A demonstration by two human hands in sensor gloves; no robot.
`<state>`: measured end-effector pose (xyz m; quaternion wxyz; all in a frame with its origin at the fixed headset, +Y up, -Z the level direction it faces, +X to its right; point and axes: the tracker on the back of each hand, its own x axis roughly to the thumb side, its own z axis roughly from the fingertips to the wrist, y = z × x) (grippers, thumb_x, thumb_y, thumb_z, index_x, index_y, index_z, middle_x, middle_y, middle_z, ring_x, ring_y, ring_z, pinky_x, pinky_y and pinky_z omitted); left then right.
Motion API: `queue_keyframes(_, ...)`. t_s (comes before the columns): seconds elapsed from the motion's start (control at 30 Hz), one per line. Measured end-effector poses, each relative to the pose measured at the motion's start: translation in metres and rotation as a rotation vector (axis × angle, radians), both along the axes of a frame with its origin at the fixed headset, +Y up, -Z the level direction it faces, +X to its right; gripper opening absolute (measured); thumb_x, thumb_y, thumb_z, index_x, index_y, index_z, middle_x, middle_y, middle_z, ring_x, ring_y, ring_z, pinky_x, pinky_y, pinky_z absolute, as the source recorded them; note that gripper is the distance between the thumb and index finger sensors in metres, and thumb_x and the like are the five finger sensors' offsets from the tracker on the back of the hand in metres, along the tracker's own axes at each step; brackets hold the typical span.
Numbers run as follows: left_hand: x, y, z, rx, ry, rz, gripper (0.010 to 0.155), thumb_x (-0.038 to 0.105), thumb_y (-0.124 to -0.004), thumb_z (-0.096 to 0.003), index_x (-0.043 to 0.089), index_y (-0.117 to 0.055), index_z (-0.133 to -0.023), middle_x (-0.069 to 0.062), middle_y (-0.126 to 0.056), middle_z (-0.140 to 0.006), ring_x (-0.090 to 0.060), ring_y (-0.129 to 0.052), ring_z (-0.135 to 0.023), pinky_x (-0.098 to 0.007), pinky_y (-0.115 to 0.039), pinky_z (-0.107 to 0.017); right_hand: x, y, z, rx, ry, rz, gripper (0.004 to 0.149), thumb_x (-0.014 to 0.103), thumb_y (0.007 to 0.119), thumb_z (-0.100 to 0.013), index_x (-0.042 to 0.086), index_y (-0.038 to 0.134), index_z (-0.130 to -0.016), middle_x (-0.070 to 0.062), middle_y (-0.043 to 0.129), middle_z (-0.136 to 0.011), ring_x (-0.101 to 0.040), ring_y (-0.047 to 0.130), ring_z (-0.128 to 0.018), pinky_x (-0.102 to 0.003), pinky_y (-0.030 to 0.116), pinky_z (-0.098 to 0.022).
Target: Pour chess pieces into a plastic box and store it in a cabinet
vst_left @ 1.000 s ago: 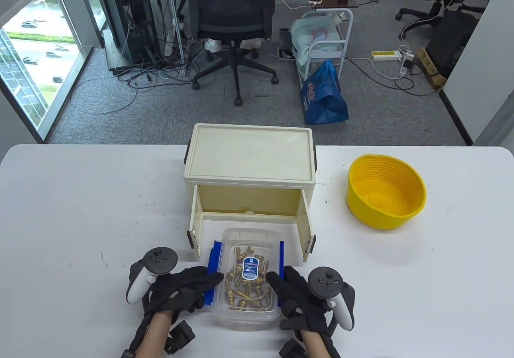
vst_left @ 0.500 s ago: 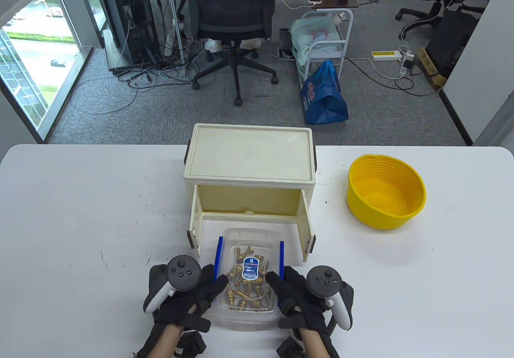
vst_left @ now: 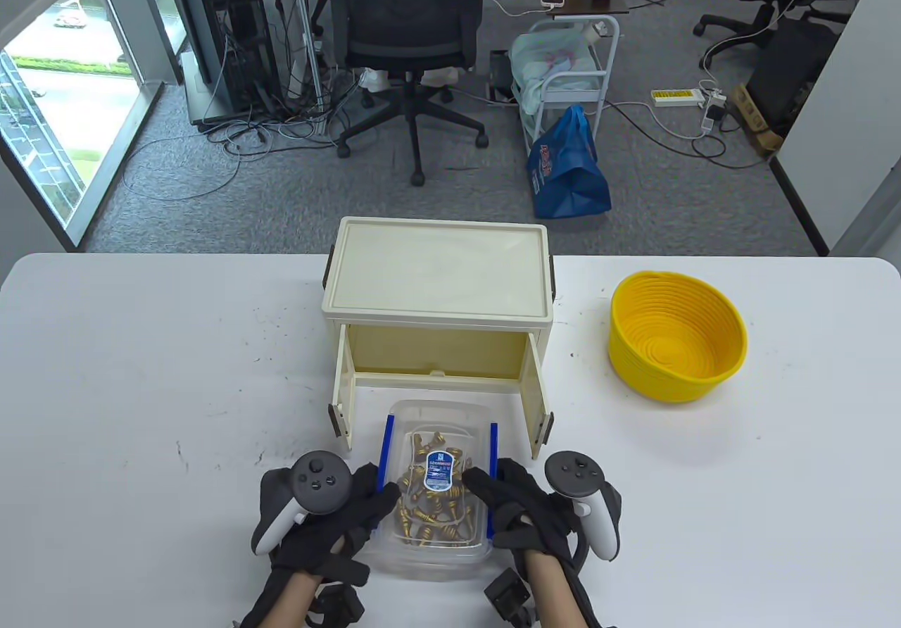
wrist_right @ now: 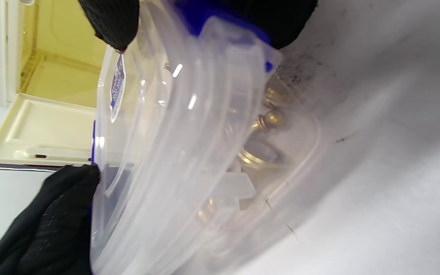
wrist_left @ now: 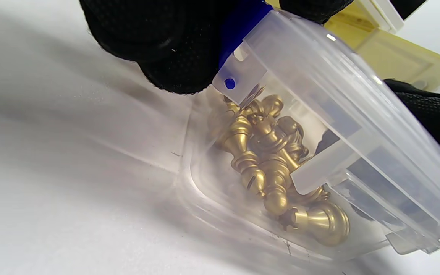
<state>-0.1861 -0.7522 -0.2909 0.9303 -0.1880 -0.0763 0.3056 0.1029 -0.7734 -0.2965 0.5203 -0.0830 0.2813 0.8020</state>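
Left blue clip [vst_left: 384, 453] now upright.

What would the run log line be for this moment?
stage: lid on, gold chess pieces inside plastic box | left hand: grips box | right hand: grips box | cabinet: doors open, box in front

My white table [vst_left: 141, 388] was scuffed with small dark marks. The cream cabinet [vst_left: 436, 283] stood on it at the far middle, doors open toward me. The lidded plastic box [vst_left: 436, 487] of gold chess pieces [vst_left: 429, 508] sat just before that cabinet. A yellow basket [vst_left: 676, 336] rested well right of the cabinet.
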Motion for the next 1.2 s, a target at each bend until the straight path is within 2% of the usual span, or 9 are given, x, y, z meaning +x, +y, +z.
queue_keyframes(0.07, -0.001, -0.001, -0.001, -0.004, -0.001, 0.015, 0.076, 0.052, -0.063, -0.0688, -0.006, -0.059, -0.117, -0.021, -0.088, -0.096, -0.026, -0.098, -0.059, -0.034, -0.088, -0.041, -0.002, 0.003, -0.004, -0.011, -0.014, 0.020, 0.081, 0.047, 0.080, -0.060, -0.001, 0.044, -0.114, -0.024, 0.062, -0.105, -0.041, 0.078, -0.079, -0.045, 0.074, -0.054)
queue_keyframes(0.2, -0.003, -0.003, -0.002, -0.018, -0.005, 0.038, 0.077, 0.053, -0.063, -0.0685, -0.006, -0.059, -0.118, -0.020, -0.088, -0.096, -0.026, -0.098, -0.059, -0.034, -0.088, -0.041, 0.001, 0.000, -0.008, -0.063, -0.044, -0.048, 0.078, 0.045, 0.082, -0.058, 0.000, 0.048, -0.112, -0.022, 0.066, -0.102, -0.039, 0.079, -0.075, -0.045, 0.075, -0.053)
queue_keyframes(0.5, -0.007, -0.005, -0.001, -0.045, 0.010, 0.072, 0.078, 0.054, -0.062, -0.0688, -0.006, -0.059, -0.118, -0.020, -0.088, -0.097, -0.026, -0.098, -0.060, -0.035, -0.088, -0.042, 0.005, 0.001, -0.011, -0.069, -0.045, -0.066, 0.075, 0.044, 0.084, -0.057, 0.000, 0.054, -0.110, -0.021, 0.070, -0.098, -0.039, 0.082, -0.071, -0.043, 0.077, -0.051)
queue_keyframes(0.8, -0.022, -0.004, -0.002, -0.065, -0.024, 0.141, 0.075, 0.053, -0.064, -0.0686, -0.002, -0.060, -0.119, -0.020, -0.089, -0.096, -0.029, -0.098, -0.064, -0.037, -0.088, -0.045, 0.004, 0.018, -0.002, -0.048, -0.017, -0.050, 0.076, 0.048, 0.090, -0.053, 0.001, 0.060, -0.104, -0.020, 0.076, -0.091, -0.037, 0.088, -0.063, -0.038, 0.084, -0.044)
queue_keyframes(1.0, -0.032, 0.016, 0.005, -0.057, -0.057, 0.244, 0.078, 0.055, -0.064, -0.0686, -0.003, -0.057, -0.121, -0.024, -0.086, -0.100, -0.034, -0.096, -0.069, -0.042, -0.087, -0.049, 0.006, 0.032, 0.010, -0.031, 0.005, -0.122, 0.075, 0.049, 0.091, -0.052, 0.002, 0.062, -0.102, -0.019, 0.078, -0.088, -0.036, 0.091, -0.060, -0.036, 0.086, -0.042)
queue_keyframes(1.2, -0.044, 0.054, 0.018, 0.057, -0.070, 0.154, 0.083, 0.057, -0.063, -0.0685, -0.004, -0.054, -0.123, -0.028, -0.082, -0.105, -0.038, -0.095, -0.075, -0.046, -0.086, -0.053, 0.010, 0.043, 0.024, 0.008, -0.012, -0.199, 0.074, 0.050, 0.091, -0.052, 0.002, 0.061, -0.101, -0.019, 0.077, -0.088, -0.036, 0.092, -0.060, -0.036, 0.087, -0.042)
